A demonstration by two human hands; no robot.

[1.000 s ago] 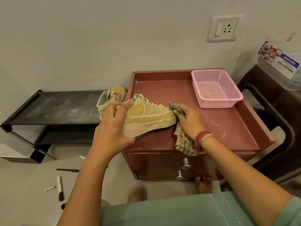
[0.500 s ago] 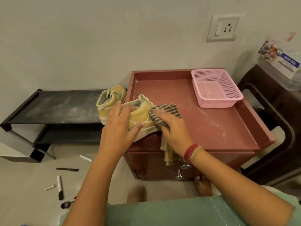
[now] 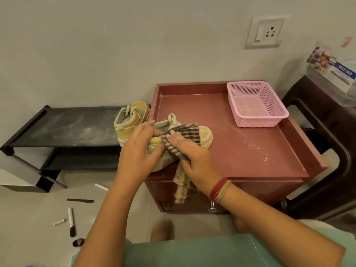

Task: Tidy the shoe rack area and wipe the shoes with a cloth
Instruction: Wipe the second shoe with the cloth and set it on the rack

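— We face a pale wall with a socket plate. Below it stands a red cabinet whose tray-like top is streaked with white dust.

— We also see a pink basket at the back right of that top. To the left of the cabinet is a black shoe rack, and it is dusty as well.

— Where do we find the shoes?

— The yellow shoe lies on the front left part of the cabinet top, toe to the right and heel end at the front left corner. The second shoe sits on the right end of the rack's upper shelf, just beside the cabinet.

— And our hands?

— Our left hand grips the yellow shoe at its heel end, with the fingers reaching over the opening and the thumb on the near side. Our right hand holds the striped cloth and presses it onto the shoe's upper. The cloth covers the fingertips, and its loose end hangs below the palm, down past the cabinet's front edge.

— What do we see lower down?

— A marker and a few small bits lie on the floor in front of the rack. A dark chair stands to the right of the cabinet.
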